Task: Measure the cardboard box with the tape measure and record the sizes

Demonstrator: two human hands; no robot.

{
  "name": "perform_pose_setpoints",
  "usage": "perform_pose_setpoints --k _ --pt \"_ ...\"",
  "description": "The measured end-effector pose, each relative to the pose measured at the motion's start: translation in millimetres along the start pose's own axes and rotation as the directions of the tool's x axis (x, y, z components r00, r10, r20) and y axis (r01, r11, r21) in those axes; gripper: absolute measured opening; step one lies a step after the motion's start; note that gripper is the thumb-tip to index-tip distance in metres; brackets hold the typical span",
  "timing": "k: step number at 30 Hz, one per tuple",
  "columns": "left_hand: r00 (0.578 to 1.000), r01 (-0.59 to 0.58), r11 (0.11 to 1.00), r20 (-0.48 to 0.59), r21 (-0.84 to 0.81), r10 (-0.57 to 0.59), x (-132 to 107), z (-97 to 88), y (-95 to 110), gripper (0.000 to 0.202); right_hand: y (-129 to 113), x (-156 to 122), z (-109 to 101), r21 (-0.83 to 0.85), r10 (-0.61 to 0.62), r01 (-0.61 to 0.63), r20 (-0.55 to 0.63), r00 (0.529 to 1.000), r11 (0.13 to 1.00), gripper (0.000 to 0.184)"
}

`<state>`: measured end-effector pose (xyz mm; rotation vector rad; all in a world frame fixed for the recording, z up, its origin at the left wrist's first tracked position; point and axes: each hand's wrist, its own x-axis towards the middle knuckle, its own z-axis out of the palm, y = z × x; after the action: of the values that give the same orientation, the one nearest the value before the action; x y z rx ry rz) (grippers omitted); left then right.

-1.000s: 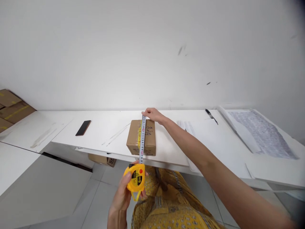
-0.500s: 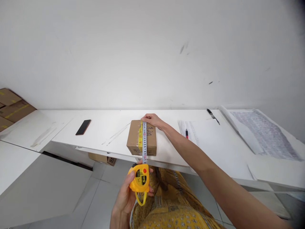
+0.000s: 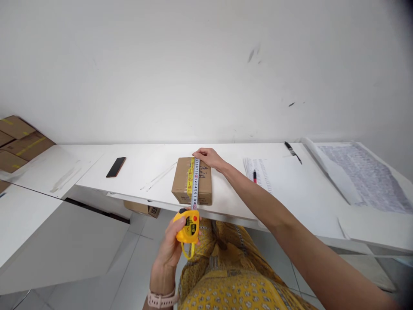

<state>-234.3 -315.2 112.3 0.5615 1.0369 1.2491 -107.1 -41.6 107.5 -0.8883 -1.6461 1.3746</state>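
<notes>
Yellow tape case (image 3: 188,227) in my left grip (image 3: 170,254), fingers wrapped tight round it, just off the counter (image 3: 145,168) edge. Blade (image 3: 195,185) runs from it up across the box (image 3: 180,183) top. My right grip (image 3: 209,157) pinches the blade end at the box's far edge. Box sits at the counter's near edge. Phone (image 3: 115,167) lies left, pen (image 3: 254,175) on papers (image 3: 277,176) right.

Tape measure (image 3: 189,227): yellow case, red button, black label. Tape blade (image 3: 195,183): white, black numerals, red marks. Box (image 3: 182,181): brown, yellow stripe, black scrawl. Phone (image 3: 115,167), nine o'clock of box: black. Table (image 3: 145,163): white. Garment (image 3: 232,275): mustard, pale floral print.
</notes>
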Motion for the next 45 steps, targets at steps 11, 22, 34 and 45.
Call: perform_pose_setpoints --k 11,22,34,45 --pt "0.978 -0.188 0.836 0.017 0.515 0.209 48.3 -86.0 132.2 0.060 -10.2 -123.5 -11.6 -0.089 -0.054 0.043 -0.134 0.990 0.995 0.025" --pt "0.979 -0.201 0.848 0.084 0.491 0.183 93.2 -100.9 126.4 0.052 5.5 -134.4 18.1 0.121 0.085 -0.080 -0.039 0.996 0.989 0.032" --pt "0.970 -0.207 0.831 0.217 0.517 0.106 96.1 -78.3 119.9 0.054 16.7 -141.6 19.9 0.124 0.096 -0.089 -0.045 0.994 0.988 0.037" --pt "0.916 -0.165 0.756 0.383 0.633 -0.120 34.1 -49.1 109.7 0.065 -44.9 -169.0 -7.1 -0.392 -0.097 0.159 0.172 0.980 0.906 0.023"
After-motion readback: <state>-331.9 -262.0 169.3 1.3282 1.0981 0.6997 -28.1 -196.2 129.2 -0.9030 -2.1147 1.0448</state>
